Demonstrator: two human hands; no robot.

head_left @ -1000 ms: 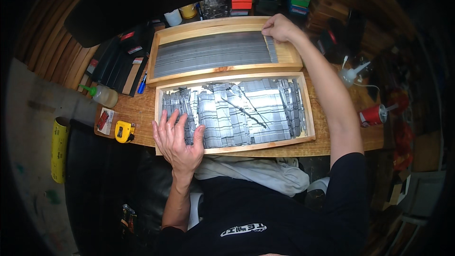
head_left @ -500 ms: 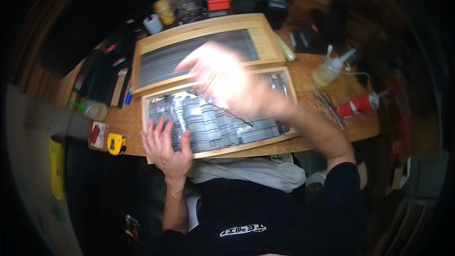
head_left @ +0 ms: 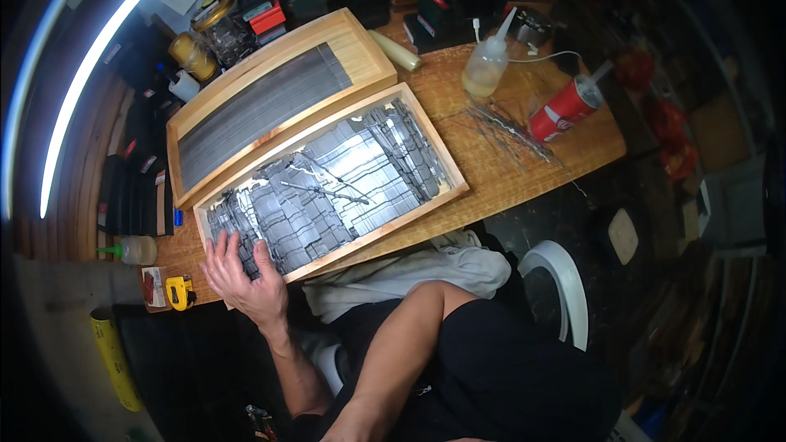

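My left hand point(head_left: 247, 280) rests on the near left corner of a shallow wooden tray point(head_left: 385, 233), fingers spread, thumb over the near rim. Packed inside the tray are many flat grey pieces point(head_left: 299, 217) in uneven rows, some shiny. A few thin dark sticks point(head_left: 332, 188) lie loose on top of them. My right forearm point(head_left: 393, 352) crosses my body toward the lower left; the hand itself is beyond the lower edge of the picture.
Behind stands a second wooden tray point(head_left: 372, 57) with long grey strips. To the right are a squeeze bottle point(head_left: 486, 65), a red can point(head_left: 565, 110) and a bundle of thin sticks point(head_left: 512, 131). A yellow tape measure point(head_left: 180, 293) sits at the left, near a small bottle point(head_left: 139, 250).
My right hand has gone from above the tray down out of view, its forearm now across my body. The view has turned; the left hand stays at the tray corner.
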